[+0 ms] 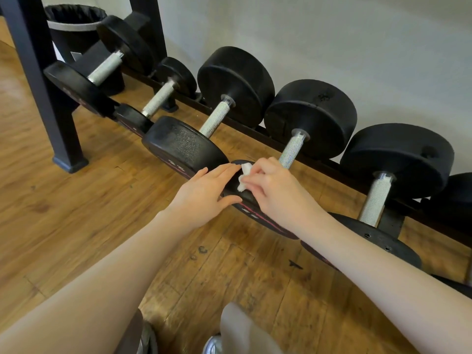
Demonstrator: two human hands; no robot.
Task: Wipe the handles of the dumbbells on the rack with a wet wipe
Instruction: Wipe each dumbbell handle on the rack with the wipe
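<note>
Dumbbells (301, 139) lie in a row on a low black rack (268, 139) that runs from upper left to lower right along a pale wall (332, 42), each with black round heads and a knurled metal handle between them. Your right hand (273, 190) pinches a crumpled white wet wipe (244, 176) between curled fingers and thumb, holding it against the top of the near head (245, 198) of the fourth dumbbell from the left; the wipe is on that black head, just below the lower end of that dumbbell's handle (291, 152) and not on the handle itself. Your left hand (207, 192) lies flat beside it with fingers extended and relaxed, fingertips touching the same head, thumb resting against its front edge, holding nothing. The two hands are nearly touching, with the wipe between them. To the left, the third dumbbell's handle (215, 118) and the two smaller ones beyond it are uncovered; to the right, the fifth dumbbell's handle (375, 200) stands equally bare. Wooden plank flooring (76, 213) shows beneath and in front of the rack. A dark upright post (43, 80) stands at the left, and a black lined bin (74, 24) sits behind it in the corner.
</note>
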